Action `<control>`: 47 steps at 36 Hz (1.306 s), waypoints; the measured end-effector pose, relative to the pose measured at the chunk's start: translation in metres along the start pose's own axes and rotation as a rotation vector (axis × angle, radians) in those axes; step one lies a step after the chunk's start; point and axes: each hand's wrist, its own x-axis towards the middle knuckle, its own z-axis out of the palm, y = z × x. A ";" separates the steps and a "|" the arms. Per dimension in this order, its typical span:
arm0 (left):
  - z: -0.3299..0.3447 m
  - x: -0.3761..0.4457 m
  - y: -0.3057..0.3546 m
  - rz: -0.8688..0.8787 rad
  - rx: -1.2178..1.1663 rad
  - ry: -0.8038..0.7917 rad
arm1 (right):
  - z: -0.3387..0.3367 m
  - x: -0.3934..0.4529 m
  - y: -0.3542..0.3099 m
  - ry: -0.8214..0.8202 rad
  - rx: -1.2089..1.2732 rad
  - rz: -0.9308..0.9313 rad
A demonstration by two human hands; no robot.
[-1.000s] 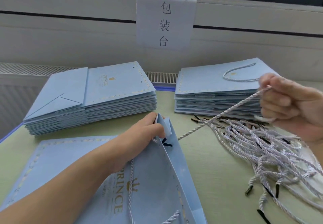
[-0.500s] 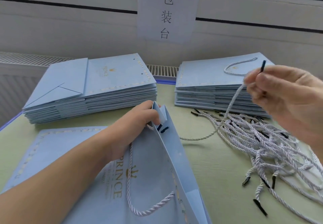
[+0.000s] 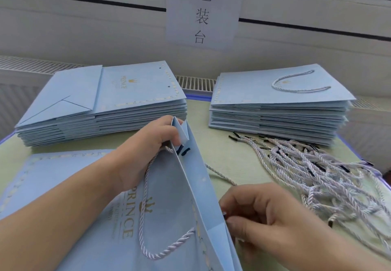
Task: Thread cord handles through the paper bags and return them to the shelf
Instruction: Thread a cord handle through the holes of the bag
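Observation:
A light blue paper bag [image 3: 173,196] lies in front of me with its mouth lifted open. One white cord handle [image 3: 146,217] loops across its printed near side. My left hand [image 3: 148,150] grips the bag's top edge at the far corner. My right hand [image 3: 264,217] pinches the black tip of a loose white cord [image 3: 220,174] against the bag's outer panel near the lower hole. That cord trails back over the table toward the cord pile.
A pile of several loose white cords [image 3: 317,175] lies at the right. A stack of unthreaded bags [image 3: 101,105] sits back left, a stack with handles [image 3: 279,105] back right. A paper sign [image 3: 203,12] hangs on the wall behind the green table [image 3: 198,112].
My right hand has come down from above the right stack to the bag's outer side, bringing the cord tip with it. My left hand keeps its hold on the bag.

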 end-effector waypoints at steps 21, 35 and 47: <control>0.000 0.002 0.000 -0.008 0.008 0.005 | 0.017 0.004 0.009 0.072 -0.019 -0.085; 0.001 0.003 -0.001 -0.025 0.068 0.041 | 0.019 -0.006 0.001 0.069 0.171 -0.141; 0.008 0.005 -0.001 0.015 0.159 0.073 | 0.018 0.005 0.002 0.094 -0.216 -0.047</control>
